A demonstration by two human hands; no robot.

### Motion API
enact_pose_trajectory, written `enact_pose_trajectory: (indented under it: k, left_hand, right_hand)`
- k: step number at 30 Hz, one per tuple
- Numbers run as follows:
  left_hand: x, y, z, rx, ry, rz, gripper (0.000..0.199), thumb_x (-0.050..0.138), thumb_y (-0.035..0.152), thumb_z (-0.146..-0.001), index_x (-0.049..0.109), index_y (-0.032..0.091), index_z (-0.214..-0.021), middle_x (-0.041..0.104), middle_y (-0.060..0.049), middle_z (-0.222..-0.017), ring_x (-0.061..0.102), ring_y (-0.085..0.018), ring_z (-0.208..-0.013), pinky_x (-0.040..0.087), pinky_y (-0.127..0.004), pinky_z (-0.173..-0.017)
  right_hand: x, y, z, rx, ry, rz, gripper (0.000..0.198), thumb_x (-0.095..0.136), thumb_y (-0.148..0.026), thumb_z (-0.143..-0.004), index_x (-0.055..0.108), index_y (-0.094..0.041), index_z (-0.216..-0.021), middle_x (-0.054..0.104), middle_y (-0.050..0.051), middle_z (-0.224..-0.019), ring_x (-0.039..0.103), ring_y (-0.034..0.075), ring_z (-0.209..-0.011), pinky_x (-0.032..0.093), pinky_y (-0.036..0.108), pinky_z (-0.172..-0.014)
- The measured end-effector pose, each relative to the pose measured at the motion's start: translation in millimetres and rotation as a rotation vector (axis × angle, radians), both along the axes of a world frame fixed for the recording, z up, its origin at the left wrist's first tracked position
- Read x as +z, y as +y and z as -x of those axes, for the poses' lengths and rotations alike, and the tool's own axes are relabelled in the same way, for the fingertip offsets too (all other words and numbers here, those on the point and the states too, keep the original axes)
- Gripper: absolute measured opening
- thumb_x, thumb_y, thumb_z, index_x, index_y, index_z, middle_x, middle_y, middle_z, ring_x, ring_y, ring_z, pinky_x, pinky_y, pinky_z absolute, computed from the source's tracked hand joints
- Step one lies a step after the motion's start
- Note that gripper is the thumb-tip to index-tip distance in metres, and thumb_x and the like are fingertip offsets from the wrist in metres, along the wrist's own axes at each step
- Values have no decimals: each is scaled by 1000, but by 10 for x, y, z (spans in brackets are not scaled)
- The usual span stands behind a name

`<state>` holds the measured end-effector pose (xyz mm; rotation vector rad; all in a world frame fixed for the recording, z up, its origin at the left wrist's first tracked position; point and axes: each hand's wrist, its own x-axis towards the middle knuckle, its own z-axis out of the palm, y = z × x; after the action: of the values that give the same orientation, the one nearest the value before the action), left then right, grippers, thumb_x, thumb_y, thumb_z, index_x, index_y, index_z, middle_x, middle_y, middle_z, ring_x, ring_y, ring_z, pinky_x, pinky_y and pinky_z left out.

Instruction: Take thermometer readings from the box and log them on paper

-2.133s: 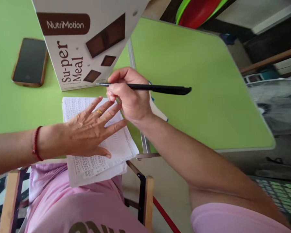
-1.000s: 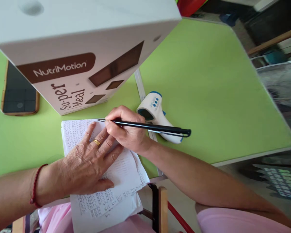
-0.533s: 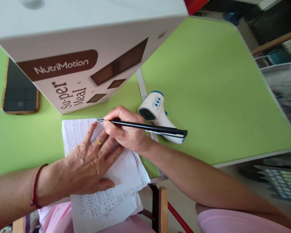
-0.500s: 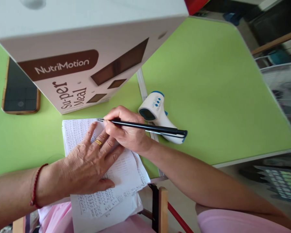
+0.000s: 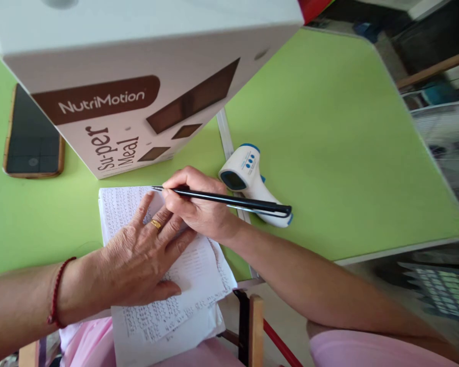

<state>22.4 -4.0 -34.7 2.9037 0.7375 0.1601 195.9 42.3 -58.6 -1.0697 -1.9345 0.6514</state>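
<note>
My right hand [image 5: 199,204] grips a black pen [image 5: 233,200] between thumb and fingers, its tip touching the top part of a written sheet of paper [image 5: 122,204]. Flat on that paper lies my left hand [image 5: 141,255], fingers spread, with a gold ring on one finger and a red cord at the wrist. The left fingertips reach close to the pen tip. Rows of small handwriting cover the sheet, partly hidden under both hands. More loose written pages [image 5: 156,321] stick out below, hanging over the table's near edge.
A tall white NutriMotion box [image 5: 118,132] stands just beyond the paper. Left of it lies a phone [image 5: 32,137] in a brown case. A white infrared thermometer [image 5: 248,173] rests right of my right hand on the green table [image 5: 340,153]. A fan [image 5: 443,132] is beyond the table's right edge.
The pen's back end has swung very slightly to the left while its tip stays by the same spot. The view has shifted a little; my left hand stays put.
</note>
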Motion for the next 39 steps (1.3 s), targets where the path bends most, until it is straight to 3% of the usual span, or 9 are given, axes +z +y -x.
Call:
enact_pose_trajectory:
  k: [28,39]
  left_hand:
    - [14,14,6,-10,27,17,94,64,70,-80,41,9,-148,33,-21,-157,30,-41,-145,26,-65,-117]
    - [5,13,15,-11,26,22,95,62,70,-81,38,8,-150,30,-22,-158,28,-42,-146,25,-64,-118]
  right_hand:
    - [-2,4,-20,-3,2,68,16,63,-30,-88,56,-21,-76,59,-6,-64,50,7,-55,43,20,-54]
    - [7,13,-2,-26,3,25,14,60,-25,-87,55,-21,-75,57,-6,-62,49,7,-54,43,19,-53]
